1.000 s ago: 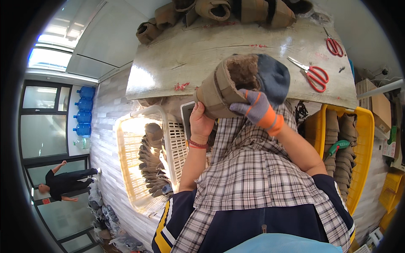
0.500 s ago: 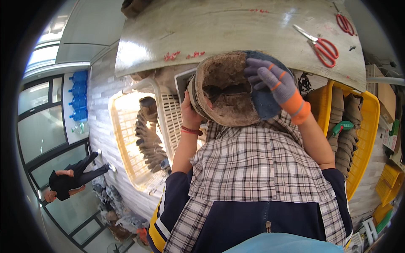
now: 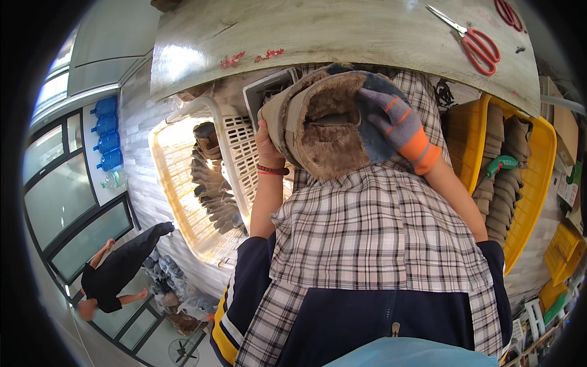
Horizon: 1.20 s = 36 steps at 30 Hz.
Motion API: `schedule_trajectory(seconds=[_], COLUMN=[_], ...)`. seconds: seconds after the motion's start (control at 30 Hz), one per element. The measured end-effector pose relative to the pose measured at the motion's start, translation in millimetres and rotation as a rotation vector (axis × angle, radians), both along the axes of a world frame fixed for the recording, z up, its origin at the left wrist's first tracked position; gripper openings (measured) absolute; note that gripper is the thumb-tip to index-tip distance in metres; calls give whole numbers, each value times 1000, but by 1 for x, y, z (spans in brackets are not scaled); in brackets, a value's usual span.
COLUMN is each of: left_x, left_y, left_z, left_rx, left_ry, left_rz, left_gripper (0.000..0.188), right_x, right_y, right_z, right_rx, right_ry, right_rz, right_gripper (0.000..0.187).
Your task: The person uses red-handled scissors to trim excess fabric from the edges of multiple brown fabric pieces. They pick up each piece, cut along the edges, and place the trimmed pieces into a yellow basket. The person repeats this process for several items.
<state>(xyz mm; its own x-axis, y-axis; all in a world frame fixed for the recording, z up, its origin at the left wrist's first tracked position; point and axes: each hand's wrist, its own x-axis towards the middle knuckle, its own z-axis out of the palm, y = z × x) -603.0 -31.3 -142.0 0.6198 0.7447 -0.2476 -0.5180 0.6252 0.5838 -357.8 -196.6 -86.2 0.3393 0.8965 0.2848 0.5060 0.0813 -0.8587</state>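
My left hand (image 3: pixel 266 137), bare, grips the tan outer side of a fur-lined boot (image 3: pixel 318 122), fingers hidden behind it. My right hand (image 3: pixel 391 119), in a grey and orange glove, lies curled over the boot's rim, fingertips inside the brown lining. The boot sits between both hands, its opening facing up at me, long axis running left to right, just below the counter (image 3: pixel 342 30) edge.

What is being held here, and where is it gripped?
A tan fleece-lined boot. The bare left hand grips its outer side by the opening; the gloved right hand curls over the opening's rim on the other side.
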Motion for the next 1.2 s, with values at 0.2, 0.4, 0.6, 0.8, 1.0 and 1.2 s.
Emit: schedule_trajectory(seconds=[0.2,0.4,0.6,0.8,1.0,1.2], left_x=[-9,-26,37,32,24,23], left_y=[12,14,72,74,67,49], left_z=[-8,29,49,34,30,37], left_rx=[212,279,347,180,147,213], left_ry=[254,39,-292,-90,-122,-132], left_rz=[58,70,73,216,101,108], left_gripper=[50,57,45,56,58,58], right_x=[38,191,354,322,315,288], right_y=[-8,74,198,215,211,180], right_z=[19,48,69,135,145,148], right_rx=[-59,207,178,-129,-197,-457], right_ry=[239,449,231,-1534,-1871,-1568], right_rz=[-151,-300,-837,-267,-119,162], right_gripper=[28,28,46,67,32,16])
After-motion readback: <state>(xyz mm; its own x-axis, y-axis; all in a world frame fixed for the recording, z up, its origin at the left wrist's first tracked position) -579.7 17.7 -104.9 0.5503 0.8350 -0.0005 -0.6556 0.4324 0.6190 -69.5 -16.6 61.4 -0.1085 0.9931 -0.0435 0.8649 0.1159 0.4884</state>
